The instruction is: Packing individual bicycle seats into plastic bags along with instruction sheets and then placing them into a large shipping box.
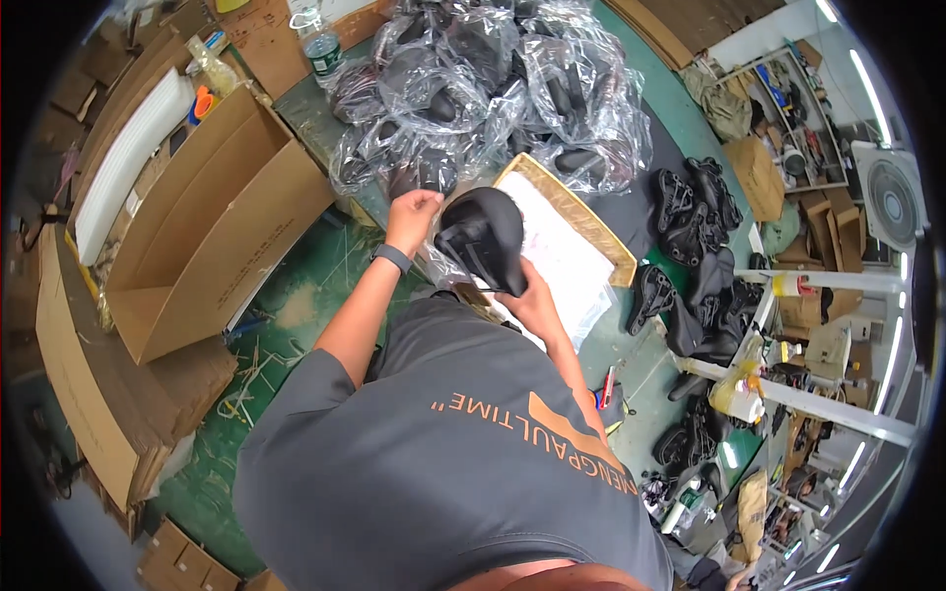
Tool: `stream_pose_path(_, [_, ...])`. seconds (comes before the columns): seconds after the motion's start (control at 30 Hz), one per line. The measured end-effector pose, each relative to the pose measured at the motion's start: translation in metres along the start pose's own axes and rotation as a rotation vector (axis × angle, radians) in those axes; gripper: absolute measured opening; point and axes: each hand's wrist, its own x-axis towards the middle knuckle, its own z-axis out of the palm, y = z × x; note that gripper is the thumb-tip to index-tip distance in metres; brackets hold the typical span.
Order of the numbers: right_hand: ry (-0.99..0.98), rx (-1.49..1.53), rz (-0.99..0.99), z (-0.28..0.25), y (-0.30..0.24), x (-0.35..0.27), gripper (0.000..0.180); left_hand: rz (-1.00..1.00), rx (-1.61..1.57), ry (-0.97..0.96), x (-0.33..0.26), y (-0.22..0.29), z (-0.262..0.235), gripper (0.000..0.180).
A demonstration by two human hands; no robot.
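1. The saddle (483, 231) is held in front of the torso, at 12 o'clock from the shirt, its nose tipped towards 5 o'clock.
2. The nose is grasped by the right grip (535, 307); the left grip (414, 219) is poised at the saddle's 10 o'clock edge, its fingertips drawn together. Whether anything is pinched there cannot be told.
3. Clear film (448, 268) is seen at the saddle's 8 o'clock side, a bagged heap (483, 89) at 12 and paper (562, 241) at 3.
4. The step in hand is judged to be bagging, though a check of the surface cannot be ruled out.
5. If so, the nose should be kept steady while film is drawn over it by the left grip.
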Motion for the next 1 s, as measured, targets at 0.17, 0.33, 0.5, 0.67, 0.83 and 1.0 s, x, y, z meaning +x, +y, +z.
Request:
stream_pose_path(0.17, [0.055,-0.322,-0.092,-0.001,-0.002,-0.008,0.071,0.213,0.032,-0.132,-0.014,0.083,0.033,0.024])
stream_pose_path(0.33, [0.054,-0.475,-0.149,-0.016,0.011,-0.012,0.068,0.722,0.491,-0.571,-0.055,0.130,0.048,0.015])
stream_pose_path(0.5, [0.016,-0.354,-0.025,-0.019,0.000,-0.022,0.079,0.975,0.634,-0.849,-0.108,0.151,0.064,0.010])
stream_pose_path(0.67, [-0.119,0.422,0.161,-0.041,0.003,-0.040,0.078,1.041,0.341,-0.804,-0.111,0.189,0.049,0.014])
stream_pose_path(0.83, [-0.488,1.636,0.286,-0.081,0.002,-0.055,0.053,0.702,0.161,-0.415,-0.095,0.178,0.027,0.014])
stream_pose_path(1.0, [0.035,0.971,0.272,-0.063,-0.025,-0.047,0.068,0.538,-0.123,-0.665,-0.125,0.184,0.032,0.016])
